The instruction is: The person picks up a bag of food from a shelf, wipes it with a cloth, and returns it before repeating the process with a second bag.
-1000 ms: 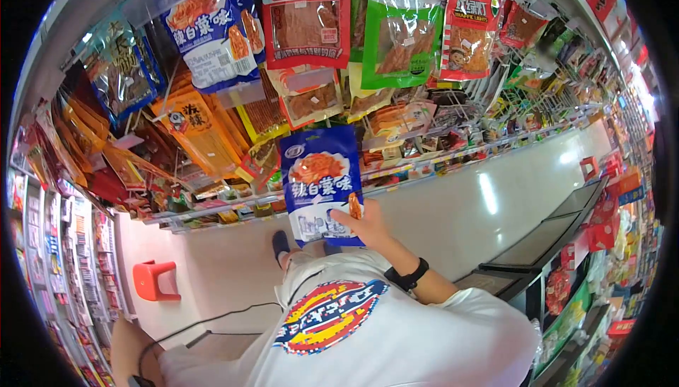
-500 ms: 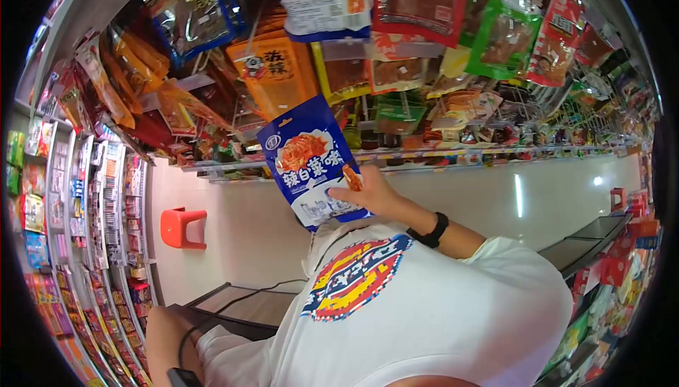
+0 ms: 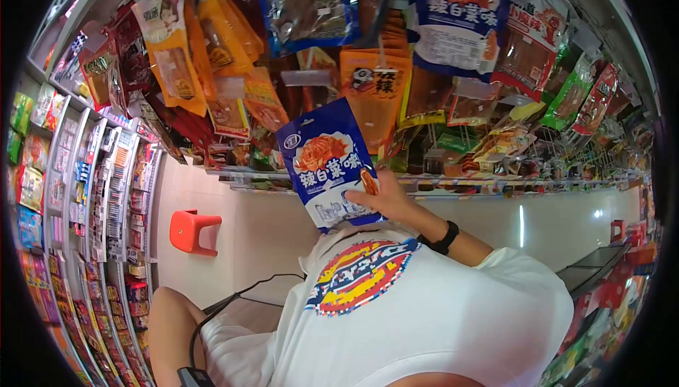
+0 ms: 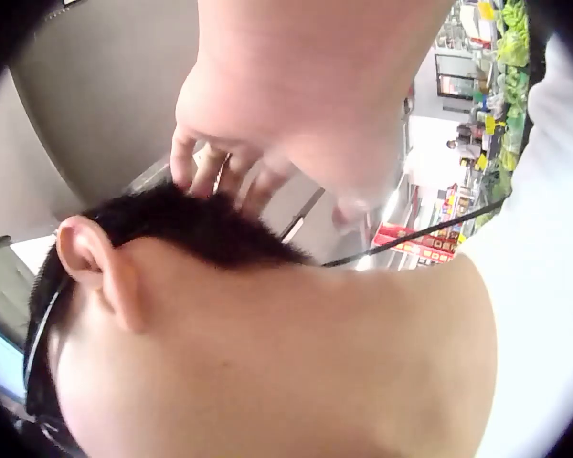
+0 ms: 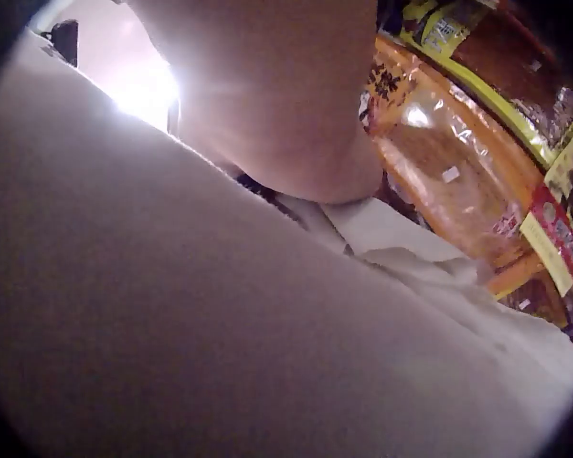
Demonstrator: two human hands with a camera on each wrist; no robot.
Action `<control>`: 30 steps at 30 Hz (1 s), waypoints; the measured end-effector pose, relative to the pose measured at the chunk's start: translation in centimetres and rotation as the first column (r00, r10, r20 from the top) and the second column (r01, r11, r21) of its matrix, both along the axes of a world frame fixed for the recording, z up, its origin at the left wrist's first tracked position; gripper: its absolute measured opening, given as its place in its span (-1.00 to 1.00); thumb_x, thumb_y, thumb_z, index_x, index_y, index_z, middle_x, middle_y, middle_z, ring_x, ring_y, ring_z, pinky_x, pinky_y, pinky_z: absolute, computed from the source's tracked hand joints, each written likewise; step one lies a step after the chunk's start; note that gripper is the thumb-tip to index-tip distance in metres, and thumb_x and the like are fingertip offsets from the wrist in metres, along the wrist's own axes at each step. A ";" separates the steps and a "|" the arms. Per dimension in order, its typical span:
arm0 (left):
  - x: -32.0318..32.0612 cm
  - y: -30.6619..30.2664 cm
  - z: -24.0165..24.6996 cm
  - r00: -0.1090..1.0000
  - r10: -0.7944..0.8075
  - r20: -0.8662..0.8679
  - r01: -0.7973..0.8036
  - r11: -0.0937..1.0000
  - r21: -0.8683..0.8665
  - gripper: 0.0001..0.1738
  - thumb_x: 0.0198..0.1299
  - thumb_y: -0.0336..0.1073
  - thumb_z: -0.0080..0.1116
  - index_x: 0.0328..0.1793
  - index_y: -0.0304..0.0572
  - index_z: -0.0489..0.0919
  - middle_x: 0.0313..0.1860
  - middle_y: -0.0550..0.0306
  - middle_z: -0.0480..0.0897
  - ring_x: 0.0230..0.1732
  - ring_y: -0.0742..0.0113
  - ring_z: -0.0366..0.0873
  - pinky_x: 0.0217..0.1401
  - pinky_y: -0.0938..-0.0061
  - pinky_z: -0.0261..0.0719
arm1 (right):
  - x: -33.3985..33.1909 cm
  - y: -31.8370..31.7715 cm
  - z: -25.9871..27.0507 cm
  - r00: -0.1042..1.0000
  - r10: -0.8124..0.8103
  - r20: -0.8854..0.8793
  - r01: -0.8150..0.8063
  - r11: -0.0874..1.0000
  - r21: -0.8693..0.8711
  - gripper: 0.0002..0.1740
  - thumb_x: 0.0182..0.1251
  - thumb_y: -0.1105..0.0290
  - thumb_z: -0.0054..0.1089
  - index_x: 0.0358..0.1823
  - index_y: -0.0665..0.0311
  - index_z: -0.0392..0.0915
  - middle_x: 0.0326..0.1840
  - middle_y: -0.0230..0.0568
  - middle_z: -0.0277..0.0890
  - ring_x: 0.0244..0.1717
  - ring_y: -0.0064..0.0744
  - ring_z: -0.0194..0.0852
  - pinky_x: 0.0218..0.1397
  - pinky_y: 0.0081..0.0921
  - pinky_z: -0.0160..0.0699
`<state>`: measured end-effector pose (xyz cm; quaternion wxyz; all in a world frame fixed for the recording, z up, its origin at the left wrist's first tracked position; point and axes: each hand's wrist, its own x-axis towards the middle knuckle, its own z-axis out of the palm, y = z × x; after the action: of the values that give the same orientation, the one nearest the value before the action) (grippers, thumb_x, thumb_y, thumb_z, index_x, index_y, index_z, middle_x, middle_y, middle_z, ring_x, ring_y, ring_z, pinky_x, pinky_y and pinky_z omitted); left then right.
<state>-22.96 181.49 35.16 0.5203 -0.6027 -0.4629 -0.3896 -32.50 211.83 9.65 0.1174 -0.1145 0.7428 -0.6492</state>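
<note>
My right hand (image 3: 392,199) holds a blue and white snack pouch (image 3: 329,150) by its lower right side, in front of my waist. The thumb lies across the pouch's front, and the other fingers are hidden behind it. Printed on the pouch are a plate of red food and large white characters. In the right wrist view, the base of that hand (image 5: 277,105) is close to the white shirt (image 5: 191,315), and the pouch is out of sight. Up at the back of the head, my left hand (image 4: 267,114) touches the dark hair (image 4: 186,219) with loosely bent fingers.
Hanging snack bags fill the rack ahead, among them an orange bag (image 3: 375,93) and a matching blue pouch (image 3: 460,22). A red stool (image 3: 194,231) stands on the floor at left, beside stocked shelves (image 3: 106,189). A black cable (image 3: 240,291) runs past the body.
The view has swung left, so the rack's bags appear farther right. The right hand keeps its grip on the blue pouch, which has tilted from nearly upright and stayed near the waist.
</note>
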 end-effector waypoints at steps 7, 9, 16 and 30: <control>-0.4 -9.7 0.1 0.992 0.071 -0.102 -0.057 0.990 0.129 -0.52 0.31 -0.22 0.06 0.28 -0.34 0.46 0.09 -0.04 0.61 0.05 0.23 0.56 0.10 0.41 0.51 | -0.3 -10.2 2.5 0.997 0.010 0.072 -0.008 0.999 -0.036 -0.63 0.24 0.34 0.43 -0.01 0.41 0.60 -0.12 -0.24 0.69 -0.16 -0.56 0.57 -0.03 -0.49 0.57; 0.3 -12.0 -0.6 0.981 0.141 -0.135 -0.110 0.971 0.210 -0.52 0.31 -0.22 0.05 0.28 -0.34 0.46 0.09 -0.04 0.61 0.05 0.23 0.56 0.10 0.41 0.50 | -0.7 -12.0 2.2 0.999 -0.013 0.029 0.014 0.999 -0.051 -0.64 0.22 0.38 0.44 -0.01 0.41 0.61 -0.11 -0.27 0.69 -0.16 -0.57 0.58 -0.04 -0.53 0.58; -7.8 -16.0 -17.6 0.332 -0.159 0.930 -0.440 0.846 0.301 -0.52 0.32 -0.21 0.04 0.28 -0.34 0.46 0.09 -0.05 0.61 0.05 0.23 0.55 0.10 0.40 0.50 | -0.9 -18.2 4.6 0.985 0.094 0.143 -0.053 0.962 -0.268 -0.70 0.22 0.41 0.43 -0.08 0.38 0.63 -0.19 -0.30 0.70 -0.23 -0.58 0.62 -0.13 -0.55 0.61; -2.5 -18.8 -22.0 -0.156 -0.946 0.284 -0.331 0.321 0.887 -0.31 -0.05 -0.35 -0.01 0.31 -0.47 0.42 0.08 -0.19 0.66 0.06 0.00 0.67 0.23 0.18 0.61 | -3.3 -25.0 3.7 0.990 0.077 -0.122 -0.094 0.985 -0.145 -0.73 0.38 0.48 0.18 0.06 0.39 0.55 -0.04 -0.26 0.57 -0.02 -0.55 0.47 0.09 -0.54 0.43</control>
<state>-25.42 162.68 13.12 0.0691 0.0804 -0.1697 -0.9798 -35.82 186.79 13.39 0.0930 -0.1924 0.6916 -0.6900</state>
